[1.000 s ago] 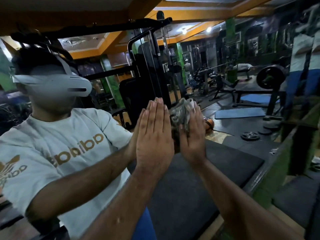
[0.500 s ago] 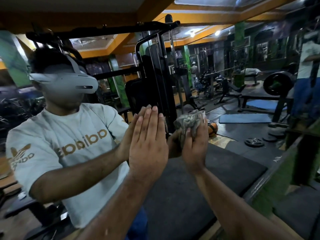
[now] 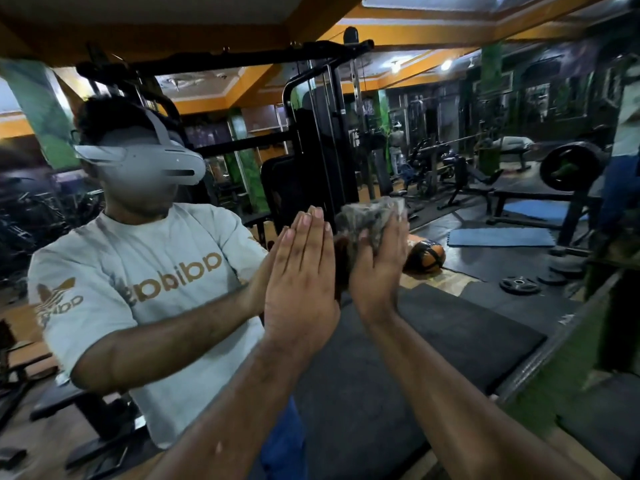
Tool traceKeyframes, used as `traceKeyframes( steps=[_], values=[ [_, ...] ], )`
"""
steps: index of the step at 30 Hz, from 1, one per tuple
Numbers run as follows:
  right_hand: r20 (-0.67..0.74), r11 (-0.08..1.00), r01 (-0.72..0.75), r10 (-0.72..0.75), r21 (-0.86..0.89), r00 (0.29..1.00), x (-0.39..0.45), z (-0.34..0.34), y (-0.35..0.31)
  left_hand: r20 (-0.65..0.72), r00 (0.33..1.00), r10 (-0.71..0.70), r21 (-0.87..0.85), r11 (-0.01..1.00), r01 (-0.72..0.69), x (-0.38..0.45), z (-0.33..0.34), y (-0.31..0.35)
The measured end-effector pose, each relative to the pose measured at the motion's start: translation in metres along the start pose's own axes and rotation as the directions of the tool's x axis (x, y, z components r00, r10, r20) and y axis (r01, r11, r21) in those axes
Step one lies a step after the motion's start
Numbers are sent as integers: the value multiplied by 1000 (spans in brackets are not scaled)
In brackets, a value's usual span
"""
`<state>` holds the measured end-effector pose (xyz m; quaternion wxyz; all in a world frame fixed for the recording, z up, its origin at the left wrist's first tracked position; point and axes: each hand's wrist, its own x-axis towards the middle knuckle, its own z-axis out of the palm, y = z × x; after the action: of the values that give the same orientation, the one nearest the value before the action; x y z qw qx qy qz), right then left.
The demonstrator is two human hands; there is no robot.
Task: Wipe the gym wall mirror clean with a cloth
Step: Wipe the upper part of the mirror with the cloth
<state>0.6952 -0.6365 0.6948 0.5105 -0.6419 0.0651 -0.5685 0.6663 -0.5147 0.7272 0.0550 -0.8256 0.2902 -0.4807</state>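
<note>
The wall mirror (image 3: 433, 341) fills most of the head view and reflects me and the gym behind. My left hand (image 3: 299, 278) lies flat on the glass, fingers straight and together, holding nothing. Just to its right, my right hand (image 3: 379, 268) presses a crumpled grey cloth (image 3: 367, 216) against the mirror at chest height. The cloth bunches above my fingertips. Its reflection merges with it, so part of the wad is hard to separate.
The mirror's lower frame edge (image 3: 540, 362) runs diagonally at the right, with a green wall strip (image 3: 568, 344) beside it. Reflected in the glass: a black cable machine (image 3: 311, 140), a barbell rack (image 3: 568, 168), floor mats, a weight plate (image 3: 519, 285), an orange ball (image 3: 427, 256).
Both hands have slid left and slightly down across the mirror with the cloth. My head has turned, so my reflection now sits further right in the glass.
</note>
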Motion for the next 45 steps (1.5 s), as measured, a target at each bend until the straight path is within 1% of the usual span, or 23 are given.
traceKeyframes(
  steps=[2,4,7,9,10,12,14,15,16,18,20,21,23,26,28,31,33,35,37,39,42,43,45],
  values=[
    [139,957,284,-274,-54,951,-10,0,-1,-26,1000,12,-42,999,-13,-8,-10,-12],
    [182,906,405,-380,-124,907,-23,-7,17,-71,997,-13,-32,999,11,-26,-19,-29],
    [-37,990,86,-90,-108,995,-43,0,21,-74,995,-65,29,997,68,-54,-25,-51],
    [-123,996,-72,64,-58,990,-47,18,-6,-53,997,-59,42,997,61,-60,-25,-59],
    [-85,997,-51,46,-55,995,-50,25,-21,-42,998,-39,20,999,40,-60,-27,-63],
    [65,985,158,-154,-62,986,-59,32,-40,-41,999,7,-37,999,-9,-60,-29,-72],
    [162,912,396,-376,-111,912,-65,27,-35,-64,997,42,-68,997,-47,-64,-34,-82],
    [161,891,428,-405,-152,900,-65,25,-27,-74,996,43,-68,997,-48,-69,-37,-87],
    [111,909,373,-357,-185,927,-65,24,-22,-84,996,20,-56,998,-25,-76,-40,-92],
    [-64,988,81,-90,-134,994,-66,31,-29,-107,993,-54,-27,998,52,-89,-45,-103],
    [-123,993,-105,98,-49,988,-68,45,-56,-98,992,-80,2,997,81,-97,-48,-110],
    [-86,997,-72,68,-41,994,-73,52,-69,-76,995,-64,20,998,66,-98,-49,-113],
    [44,983,167,-164,-71,985,-90,60,-81,-29,999,-26,56,998,28,-98,-47,-116],
    [156,874,445,-421,-195,894,-106,53,-60,-20,1000,-23,73,997,25,-99,-45,-117],
    [59,907,345,-341,-243,938,-107,49,-43,-26,999,-27,62,998,28,-99,-43,-117],
    [-104,995,4,-14,-98,994,-102,57,-66,-28,999,-23,42,999,24,-100,-43,-116],
    [-5,993,97,-97,-67,995,-100,65,-89,-12,1000,-12,28,1000,12,-100,-46,-117],
    [128,920,376,-362,-111,923,-105,65,-88,-4,1000,-7,16,1000,7,-100,-48,-118],
    [163,856,488,-463,-172,871,-104,55,-65,-21,1000,-4,11,1000,5,-100,-46,-119],
    [52,915,346,-343,-207,938,-105,48,-46,-24,1000,-8,12,1000,8,-99,-44,-118],
    [-75,995,48,-54,-85,996,-102,59,-69,-19,1000,-18,18,1000,19,-99,-43,-115],
    [-38,996,41,-44,-75,998,-102,63,-82,-11,1000,-20,26,999,20,-99,-44,-115],
    [65,966,236,-230,-105,971,-108,66,-88,-23,1000,-7,35,999,7,-99,-49,-118]
  ],
)
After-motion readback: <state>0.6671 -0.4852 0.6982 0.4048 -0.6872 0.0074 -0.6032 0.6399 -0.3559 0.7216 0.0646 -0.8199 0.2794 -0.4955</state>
